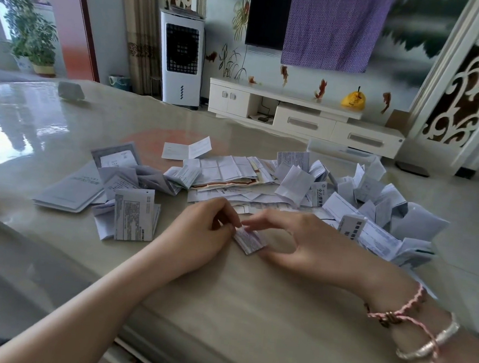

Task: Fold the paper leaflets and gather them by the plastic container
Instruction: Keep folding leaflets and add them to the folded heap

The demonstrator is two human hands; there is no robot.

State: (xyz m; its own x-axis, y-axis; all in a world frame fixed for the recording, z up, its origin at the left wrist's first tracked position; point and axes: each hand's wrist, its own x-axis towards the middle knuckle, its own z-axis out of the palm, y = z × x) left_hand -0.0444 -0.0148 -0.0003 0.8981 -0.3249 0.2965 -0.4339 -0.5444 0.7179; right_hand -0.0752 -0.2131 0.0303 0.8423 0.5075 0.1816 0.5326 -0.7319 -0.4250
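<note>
Your left hand point(201, 229) and right hand point(293, 239) pinched one small folded leaflet point(249, 241) between them on the table point(223, 307), its long axis slanting down-right; beyond lay the leaflet pile point(261, 180), the plastic container point(339, 153) farthest, right-side.

Matt, creased paper leaflets point(261, 180) lie on a glossy, smooth, reflective table point(224, 293).

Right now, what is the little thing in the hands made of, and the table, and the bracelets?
The small folded leaflet looks like thin printed paper: it shows creases and fine print. The table looks like polished stone or glossy laminate, since it mirrors the window light. The pink bracelet looks like braided cord; the pale bangle looks like shiny metal, perhaps silver.
</note>
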